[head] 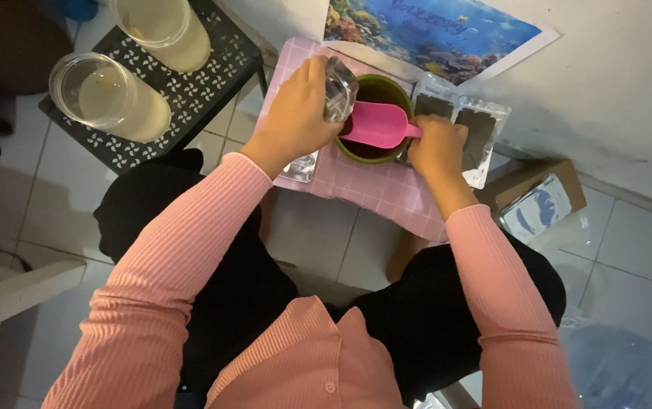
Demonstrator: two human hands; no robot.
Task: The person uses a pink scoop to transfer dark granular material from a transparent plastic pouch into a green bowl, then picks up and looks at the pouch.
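The right hand (pixel 436 145) is gripping the pink scoop (pixel 379 125) over the green bowl (pixel 375 151). The left hand (pixel 299 113), just beside it, is closing around a clear plastic pouch (pixel 339 91), tilting it at the scoop. Filling seems underway; next, a steady pour. Both are working above the pink-checked tabletop (pixel 375 189).

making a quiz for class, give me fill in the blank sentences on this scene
1. The right hand holds a scoop coloured ____.
2. The scoop sits over a green ____.
3. The left hand holds a clear ____ bag.
4. Two jars stand on a ____ stand.

Missing: pink; bowl; plastic; black
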